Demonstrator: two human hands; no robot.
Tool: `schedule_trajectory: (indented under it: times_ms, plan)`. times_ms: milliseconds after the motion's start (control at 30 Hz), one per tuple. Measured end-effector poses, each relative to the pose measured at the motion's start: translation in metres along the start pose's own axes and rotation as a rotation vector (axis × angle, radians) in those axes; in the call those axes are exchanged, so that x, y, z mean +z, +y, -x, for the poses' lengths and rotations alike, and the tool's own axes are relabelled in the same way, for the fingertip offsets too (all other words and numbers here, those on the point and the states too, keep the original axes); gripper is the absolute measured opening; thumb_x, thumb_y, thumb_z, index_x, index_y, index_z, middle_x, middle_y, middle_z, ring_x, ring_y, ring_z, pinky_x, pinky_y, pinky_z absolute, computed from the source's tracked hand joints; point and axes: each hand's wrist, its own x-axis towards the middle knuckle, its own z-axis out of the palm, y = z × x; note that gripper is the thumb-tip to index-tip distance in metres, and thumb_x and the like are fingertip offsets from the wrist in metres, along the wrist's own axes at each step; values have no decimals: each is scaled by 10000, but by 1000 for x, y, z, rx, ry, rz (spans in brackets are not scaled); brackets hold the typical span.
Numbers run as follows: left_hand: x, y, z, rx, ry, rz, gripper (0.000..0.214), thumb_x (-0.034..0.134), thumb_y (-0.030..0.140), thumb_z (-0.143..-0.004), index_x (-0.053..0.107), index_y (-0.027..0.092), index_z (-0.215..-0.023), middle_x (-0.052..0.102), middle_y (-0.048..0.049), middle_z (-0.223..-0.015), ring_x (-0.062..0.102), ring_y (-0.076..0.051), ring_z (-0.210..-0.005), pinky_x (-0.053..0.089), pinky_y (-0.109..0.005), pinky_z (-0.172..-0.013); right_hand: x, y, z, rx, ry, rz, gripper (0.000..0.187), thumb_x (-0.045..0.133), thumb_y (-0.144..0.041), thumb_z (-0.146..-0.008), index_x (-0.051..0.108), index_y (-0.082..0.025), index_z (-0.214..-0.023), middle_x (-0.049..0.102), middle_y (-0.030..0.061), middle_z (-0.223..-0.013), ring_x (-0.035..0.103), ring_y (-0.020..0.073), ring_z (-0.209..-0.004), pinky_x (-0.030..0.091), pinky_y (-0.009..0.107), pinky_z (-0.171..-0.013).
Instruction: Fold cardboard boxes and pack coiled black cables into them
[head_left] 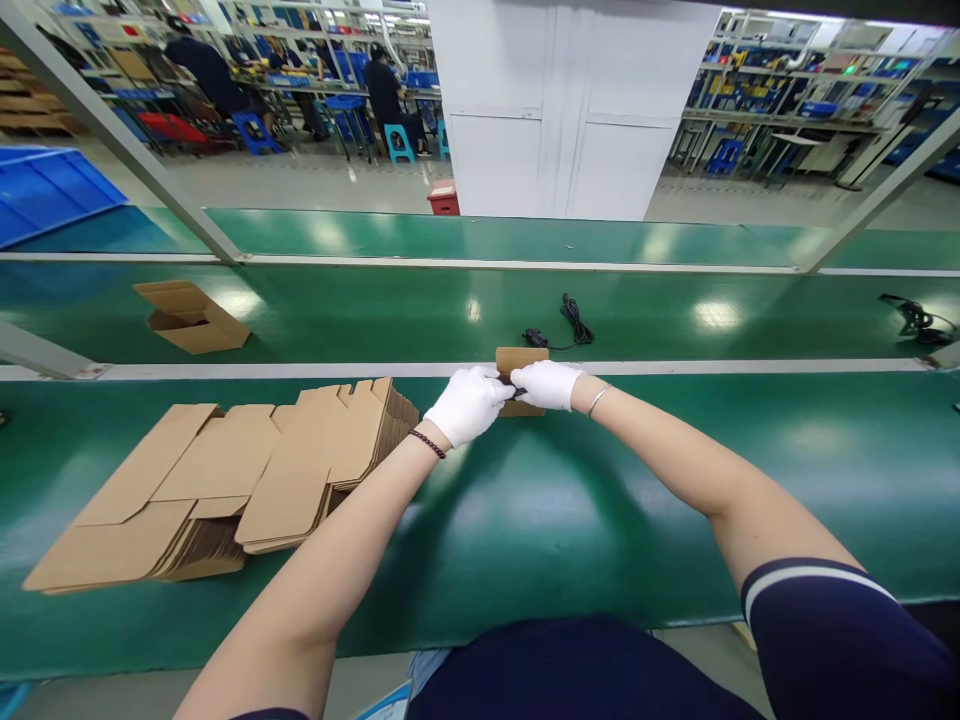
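Note:
In white gloves, my left hand (471, 405) and my right hand (547, 385) meet over a small open cardboard box (523, 356) at the near side of the white rail. Both hands have their fingers closed around a small piece of black cable (518, 394) at the mouth of the box. My gloves cover most of the piece and the box's inside. Just beyond, a black power adapter (535, 338) with a coiled cord (576, 320) lies on the green belt.
Stacks of flattened cardboard boxes (202, 455) lie to the left. An open carton (193, 318) stands on the far belt, and more black cables (919, 320) lie far right. Slanted metal posts (150, 150) rise from the rail. People sit at benches behind.

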Motion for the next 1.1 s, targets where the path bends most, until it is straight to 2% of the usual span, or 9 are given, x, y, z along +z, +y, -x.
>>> schedule_trajectory:
  times_ms: [67, 133, 333, 567, 700, 800, 933, 1033, 1100]
  plan:
    - [-3, 0, 0, 40, -25, -23, 271, 453, 138, -822, 714, 209, -810, 671, -72, -800, 590, -203, -740, 384, -305, -606, -8, 7, 3, -54, -62, -10, 309, 482, -371, -930, 652, -192, -1115, 704, 73, -1035, 657, 190, -833, 435, 261, -703]
    - [-3, 0, -1, 68, -38, -22, 262, 476, 115, -792, 718, 215, -806, 675, -68, -786, 586, -203, -748, 370, -304, -599, -15, 13, 2, -88, -113, -5, 288, 498, -378, -913, 689, -243, -1080, 708, 29, -1026, 651, 171, -833, 431, 249, -707]
    - [6, -1, -7, 101, -61, -23, 296, 474, 118, -800, 731, 213, -913, 713, -84, -822, 595, -235, -840, 397, -340, -650, -11, 10, -13, -33, -164, 71, 265, 552, -221, -832, 743, -111, -980, 706, 139, -951, 638, 236, -815, 404, 306, -686]
    - [8, 2, -10, 63, -108, 15, 362, 495, 56, -720, 746, 205, -935, 741, -70, -957, 569, -310, -1112, 450, -439, -863, -31, 20, -4, -93, -234, 17, 269, 519, -296, -851, 750, -215, -961, 721, 20, -867, 613, 164, -726, 387, 269, -647]
    - [10, 1, -11, 6, -120, 37, 361, 489, 74, -713, 758, 190, -923, 738, -84, -956, 578, -310, -1118, 470, -429, -888, -30, 23, -10, -26, -218, 78, 207, 568, -189, -797, 754, -145, -877, 714, 84, -831, 635, 211, -763, 403, 304, -690]
    - [9, 0, -16, -34, -131, 61, 328, 498, 131, -736, 766, 189, -915, 717, -91, -1033, 612, -266, -1054, 482, -379, -900, -18, 14, -21, 22, -179, 104, 219, 583, -142, -785, 735, -100, -937, 710, 147, -887, 650, 256, -849, 425, 325, -732]
    - [4, 1, -22, -39, -170, 67, 277, 531, 152, -719, 774, 202, -842, 704, -89, -1061, 633, -231, -980, 488, -337, -868, -10, -2, -27, 59, -129, 92, 283, 518, -191, -850, 703, -78, -1031, 697, 201, -982, 652, 274, -913, 445, 326, -744]
    - [0, 5, -24, -42, -195, 50, 259, 555, 124, -689, 771, 194, -812, 708, -107, -1023, 632, -235, -960, 480, -347, -851, -14, -2, -20, 44, -131, 80, 282, 532, -210, -839, 706, -86, -1023, 702, 196, -981, 659, 253, -873, 445, 308, -726]
    - [-2, 7, -25, -50, -211, 37, 253, 557, 109, -687, 769, 179, -805, 712, -120, -989, 632, -244, -961, 473, -352, -842, -19, 5, -13, 6, -160, 67, 253, 551, -212, -818, 722, -131, -986, 720, 140, -940, 658, 215, -804, 438, 284, -696]
